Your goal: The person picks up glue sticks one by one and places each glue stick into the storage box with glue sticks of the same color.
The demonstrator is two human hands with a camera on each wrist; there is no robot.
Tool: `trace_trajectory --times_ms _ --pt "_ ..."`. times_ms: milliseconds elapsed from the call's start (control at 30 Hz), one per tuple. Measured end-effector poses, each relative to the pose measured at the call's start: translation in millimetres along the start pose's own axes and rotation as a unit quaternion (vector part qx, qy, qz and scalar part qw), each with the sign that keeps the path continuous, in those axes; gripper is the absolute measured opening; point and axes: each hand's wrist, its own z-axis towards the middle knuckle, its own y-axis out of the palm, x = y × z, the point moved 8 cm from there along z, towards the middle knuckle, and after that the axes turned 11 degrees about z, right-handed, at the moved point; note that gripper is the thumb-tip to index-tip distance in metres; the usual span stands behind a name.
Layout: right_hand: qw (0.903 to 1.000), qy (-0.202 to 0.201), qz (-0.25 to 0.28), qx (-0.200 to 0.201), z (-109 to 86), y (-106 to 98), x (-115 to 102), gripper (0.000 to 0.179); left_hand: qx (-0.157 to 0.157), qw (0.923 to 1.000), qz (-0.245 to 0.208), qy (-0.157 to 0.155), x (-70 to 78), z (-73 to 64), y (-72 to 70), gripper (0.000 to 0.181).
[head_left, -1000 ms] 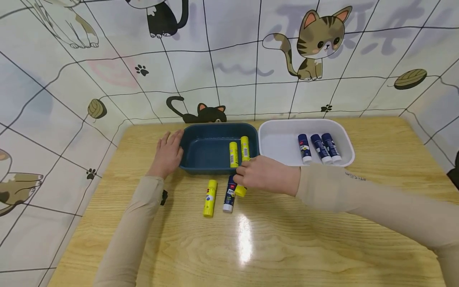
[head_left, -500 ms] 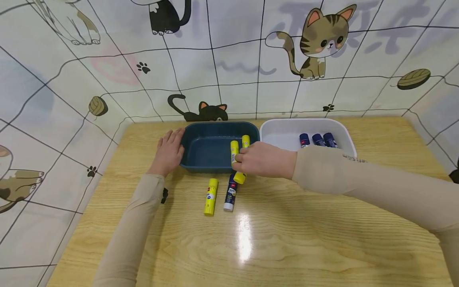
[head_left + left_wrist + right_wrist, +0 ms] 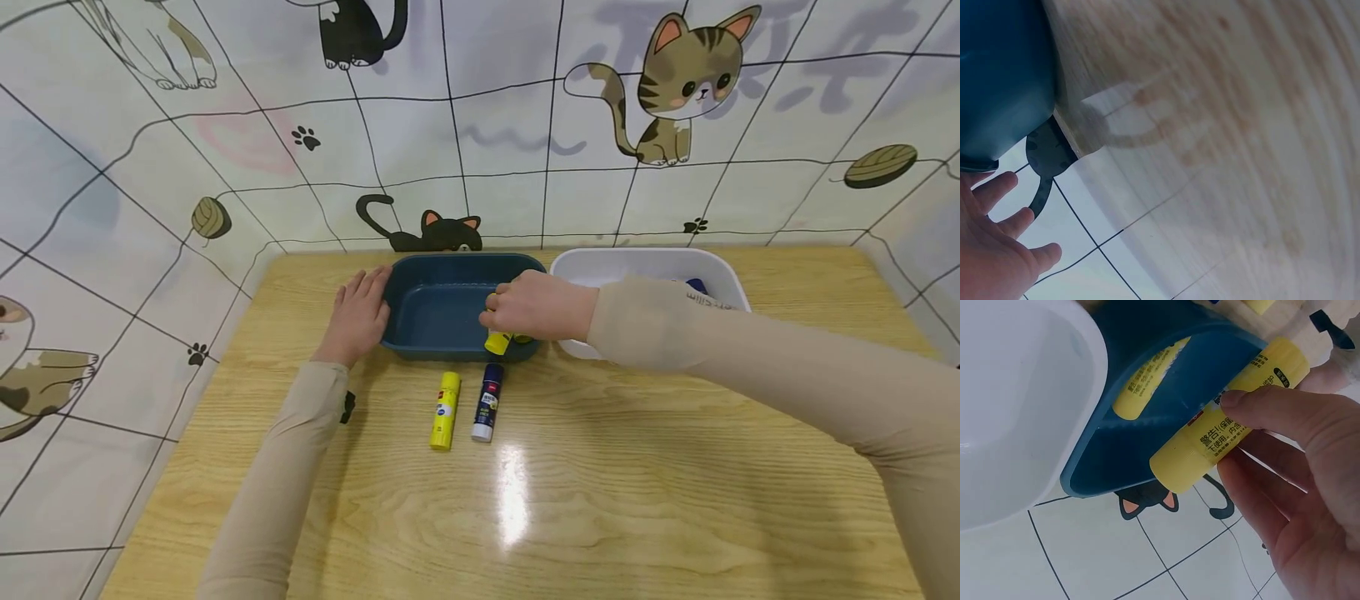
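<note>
My right hand [image 3: 536,306] pinches a yellow glue stick [image 3: 1229,419] between thumb and fingers, over the right part of the dark blue bin [image 3: 431,352]. Inside that bin another yellow glue stick [image 3: 1147,381] shows in the right wrist view; the right hand hides much of this end in the head view. My left hand [image 3: 352,317] rests with straight fingers against the bin's left end, its fingertips at the rim. On the table in front of the bin lie a yellow glue stick [image 3: 445,411] and a navy glue stick with a white end [image 3: 487,403].
A white bin [image 3: 645,258] stands right beside the blue one. A navy glue stick [image 3: 697,286] in it peeks out past the right sleeve, which covers the rest. Behind both bins rises a wall covering [image 3: 502,208] with cartoon cats.
My right hand has lifted the yellow glue stick from beside the navy one on the table, moving it away from me and over the blue bin. The left hand keeps its place.
</note>
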Motion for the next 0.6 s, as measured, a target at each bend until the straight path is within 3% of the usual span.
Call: trace_trajectory --times_ms 333,600 --pt "0.9999 0.003 -0.013 -0.006 28.5 1 11 0.025 0.009 1.0 0.001 -0.004 -0.1 -1.3 -2.2 0.054" --pt "0.9987 0.002 0.031 -0.039 45.8 11 11 0.028 0.002 1.0 -0.003 -0.007 0.7 -1.2 -1.6 0.054"
